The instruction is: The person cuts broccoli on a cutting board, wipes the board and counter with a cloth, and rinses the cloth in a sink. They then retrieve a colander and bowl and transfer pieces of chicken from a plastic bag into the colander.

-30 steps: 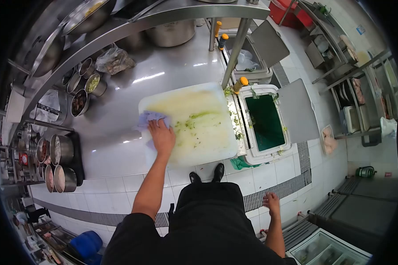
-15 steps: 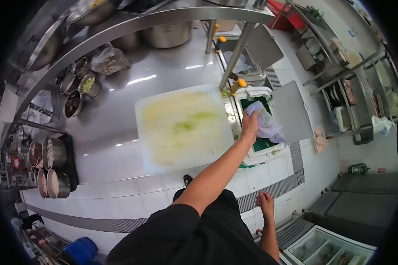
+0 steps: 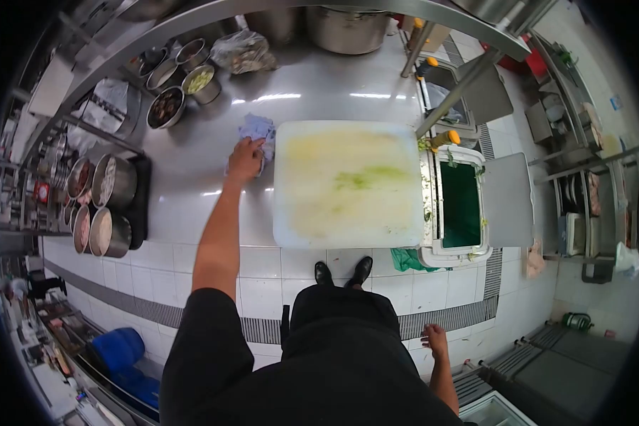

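My left hand (image 3: pixel 245 160) is closed on a pale purple cloth (image 3: pixel 257 128), pressed to the steel counter (image 3: pixel 184 170) just left of the cutting board. Part of the cloth is hidden under my fingers. The white cutting board (image 3: pixel 341 220) lies flat, with yellowish stains and a green smear near its middle. My right hand (image 3: pixel 435 339) hangs low at my side, away from the counter. Its fingers are loosely bent and apart, with nothing in them.
A white-rimmed bin (image 3: pixel 460 206) with a green inside stands right of the board, green scraps along its edge. Metal bowls of food (image 3: pixel 166 106) and a plastic bag (image 3: pixel 243 51) sit at the back left. Pots (image 3: pixel 115 181) stand further left. A shelf post (image 3: pixel 461 92) rises behind the bin.
My left hand has carried the cloth from above the bin across to the counter left of the board. The view has turned left. My right hand still hangs at my side.
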Demonstrator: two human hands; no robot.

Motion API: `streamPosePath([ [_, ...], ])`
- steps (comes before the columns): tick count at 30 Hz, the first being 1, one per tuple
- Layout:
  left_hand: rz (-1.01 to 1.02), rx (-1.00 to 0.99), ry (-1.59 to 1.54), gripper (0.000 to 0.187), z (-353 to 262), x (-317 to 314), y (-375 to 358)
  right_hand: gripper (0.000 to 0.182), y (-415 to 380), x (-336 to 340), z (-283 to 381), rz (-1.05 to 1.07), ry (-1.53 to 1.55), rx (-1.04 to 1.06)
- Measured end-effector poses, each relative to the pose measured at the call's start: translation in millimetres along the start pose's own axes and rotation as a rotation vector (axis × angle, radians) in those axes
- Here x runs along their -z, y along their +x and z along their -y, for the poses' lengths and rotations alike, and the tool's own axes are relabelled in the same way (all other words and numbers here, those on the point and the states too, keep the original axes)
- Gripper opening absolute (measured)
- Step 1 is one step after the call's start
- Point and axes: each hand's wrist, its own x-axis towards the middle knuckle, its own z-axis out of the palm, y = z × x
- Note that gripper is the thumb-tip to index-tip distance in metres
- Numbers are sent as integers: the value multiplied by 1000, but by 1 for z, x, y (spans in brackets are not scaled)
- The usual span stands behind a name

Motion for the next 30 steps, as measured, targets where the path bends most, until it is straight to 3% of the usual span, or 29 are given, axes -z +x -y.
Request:
streamPosePath([
  [3,-221,-83,65,32,-23,-8,-119,22,13,13,42,-12,94,110],
  [5,-160,-144,48,33,-39,8,-217,23,9,10,78,-38,86,135],
  [6,1,36,-130,35,-41,23,-260,23,11,8,84,-38,90,128],
  [7,54,116,-89,29,-33,30,-291,24,17,6,88,-24,77,144],
  [9,-90,798,-546,26,26,-4,-354,25,24,1,88,-10,63,158],
  [11,-279,778,-755,28,47,16,-347,26,34,-3,82,117,-19,99],
  [13,-229,738,-894,31,-32,93,-285,26,30,-4,80,101,-84,81],
  [15,-180,546,-917,28,-72,99,-241,26,37,-5,72,144,-104,70],
  [17,-33,119,-507,35,-105,83,-202,26,33,-2,73,126,-94,60],
  [19,23,-82,60,46,-150,57,-173,26,29,6,72,91,-5,81],
  [20,35,-104,50,46,-156,34,-172,25,24,12,71,69,1,93],
  [22,-187,6,27,47,-164,-27,-165,26,5,20,71,0,72,120],
  [23,-178,-16,10,47,-184,-40,-159,26,-2,23,71,-49,118,154],
  [27,-104,-182,-249,39,-305,-94,-155,32,-19,5,92,-105,181,318],
  [28,-167,-189,-439,39,-342,-113,-153,35,-31,-11,121,-121,364,318],
  [29,-112,-292,-556,39,-381,-123,-159,39,-44,-27,156,-133,542,321],
  [30,227,-382,-780,43,-415,-136,-167,41,-56,-38,191,-103,725,307],
])
